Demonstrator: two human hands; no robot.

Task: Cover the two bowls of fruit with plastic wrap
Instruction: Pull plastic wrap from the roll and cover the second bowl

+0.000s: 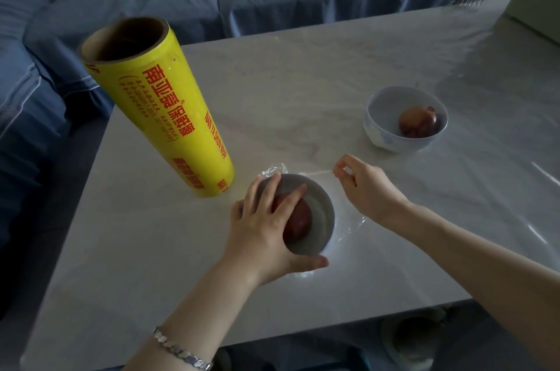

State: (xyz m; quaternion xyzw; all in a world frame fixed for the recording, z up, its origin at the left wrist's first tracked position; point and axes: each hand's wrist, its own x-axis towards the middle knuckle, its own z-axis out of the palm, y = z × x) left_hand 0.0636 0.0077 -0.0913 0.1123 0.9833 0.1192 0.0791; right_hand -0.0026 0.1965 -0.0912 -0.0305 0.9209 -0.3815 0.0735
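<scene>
Plastic wrap over near bowl: left hand flat, steadying; right hand pinches edge taut (far bowl uncovered).

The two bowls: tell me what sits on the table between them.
Only the right hand, pinching a plastic wrap strand, lies between the near bowl and far bowl, in the head view.

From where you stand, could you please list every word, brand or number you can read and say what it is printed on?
All the print is red, on the yellow plastic wrap roll standing on the table:
"南亚豪 保鲜膜", large, running down the roll.
"NAN YA" starts a smaller Latin line beside it; the rest is too blurred to read.
Small bracketed lines of characters and digits: too small to read.
More red characters near the base: blurred.
Nothing readable elsewhere.
</scene>
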